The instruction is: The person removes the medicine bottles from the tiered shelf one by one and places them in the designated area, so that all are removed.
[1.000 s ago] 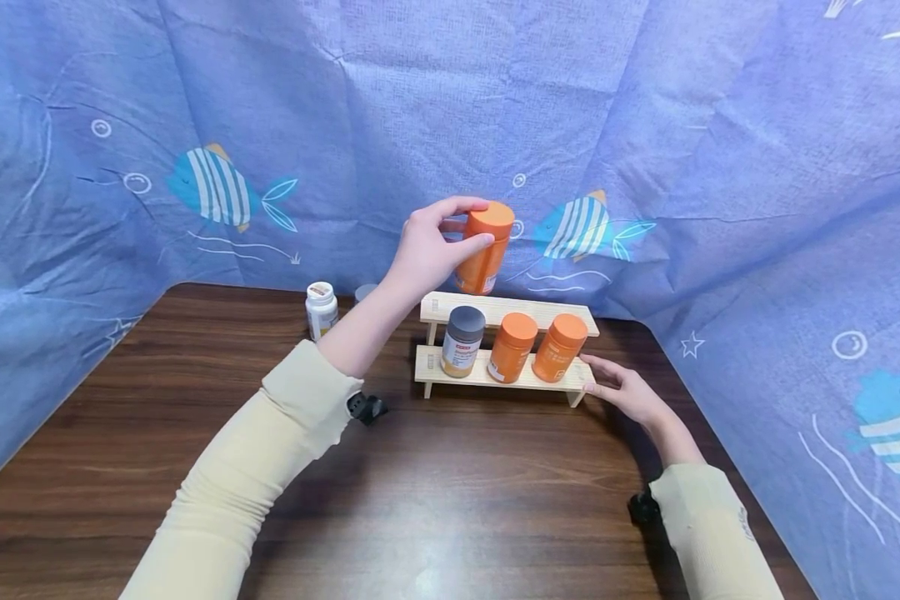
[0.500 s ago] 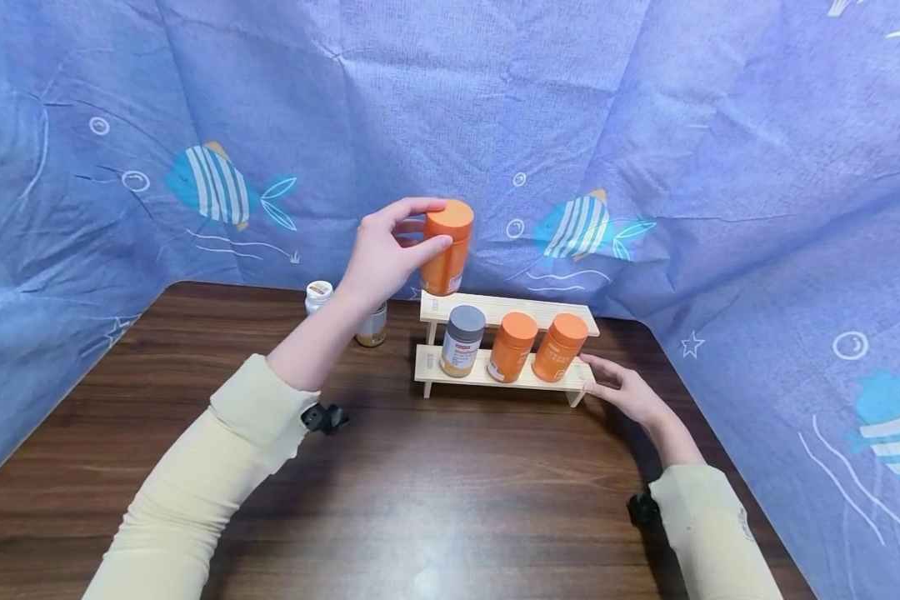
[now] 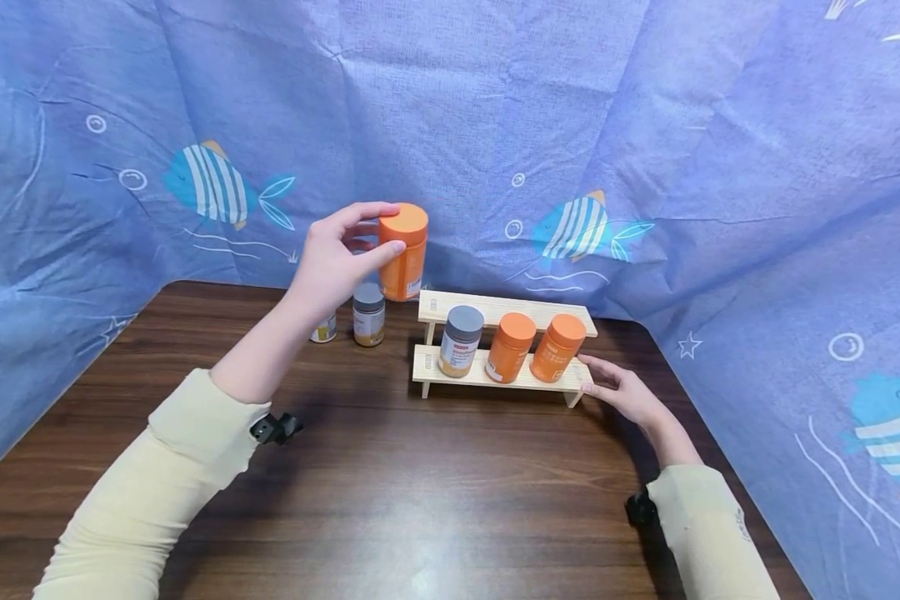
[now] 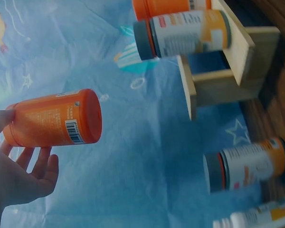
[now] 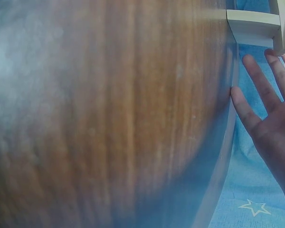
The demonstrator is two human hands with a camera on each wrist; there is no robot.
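While my left hand (image 3: 337,262) grips an orange bottle (image 3: 402,252) by its lid end, thumb in front and fingers curled behind, the bottle hangs upright in the air, above and to the left of the wooden rack (image 3: 504,343). From the left wrist camera the same orange bottle (image 4: 54,118) shows its barcode and flat base, clear of every surface, with the fingers (image 4: 35,164) spread loosely under it. I judge the grip near the top leaves the base free to be set down.

My right hand (image 3: 621,390) lies flat and open on the table (image 3: 420,483), fingertips touching the rack's right end, apparently bracing it. The right wrist view confirms straight fingers (image 5: 256,78) beside the pale wooden leg (image 5: 254,21), holding nothing.

On the rack's lower shelf stand three bottles in a row: a grey-lidded bottle (image 3: 460,341) at the left, then two orange ones (image 3: 512,347), (image 3: 559,346), all leaning back slightly. Its upper shelf (image 3: 506,307) carries nothing that I can see.

Left of the rack, on the table below the raised bottle, stands a small grey-capped bottle (image 3: 368,314), with a white bottle (image 3: 324,328) just beside it, partly hidden behind my left wrist. Behind the rack hangs a blue cloth printed with striped fish (image 3: 585,227), closing in the table on three sides.
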